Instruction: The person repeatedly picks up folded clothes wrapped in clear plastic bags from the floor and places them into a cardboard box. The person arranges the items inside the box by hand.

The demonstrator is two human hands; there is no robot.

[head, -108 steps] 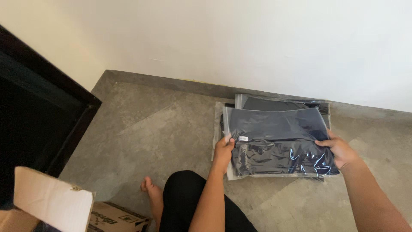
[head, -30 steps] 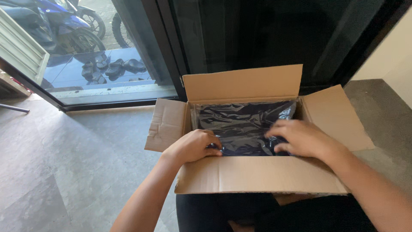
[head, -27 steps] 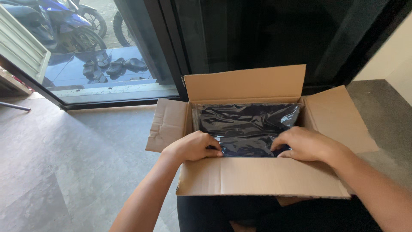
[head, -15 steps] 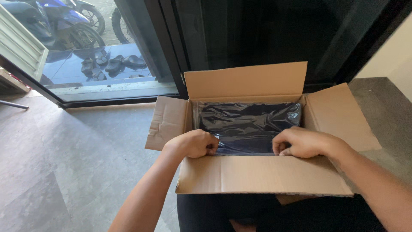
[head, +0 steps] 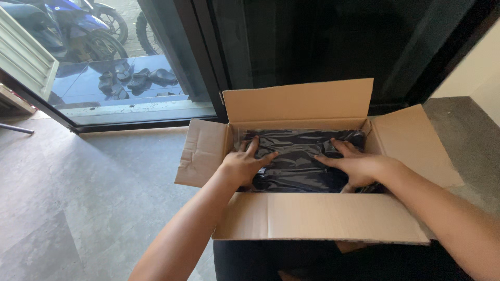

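An open brown cardboard box (head: 323, 216) stands on the floor in front of me, all its flaps folded outward. Inside lies a dark garment in a shiny clear plastic bag (head: 299, 151). My left hand (head: 245, 164) rests flat on the left part of the bag with fingers spread. My right hand (head: 354, 164) presses flat on the right part, fingers apart and pointing to the far side. Neither hand grips anything.
A dark glass sliding door with a black frame (head: 203, 62) stands right behind the box. Outside, a blue motorbike (head: 67, 26) and several dark shoes (head: 135, 80) are seen. Grey stone floor (head: 78, 198) spreads to the left. A cream wall (head: 479, 67) rises at right.
I turned from a stack of bagged garments by the wall to the box. In the last second both hands went from curled at the near edge of the bag to flat on top.
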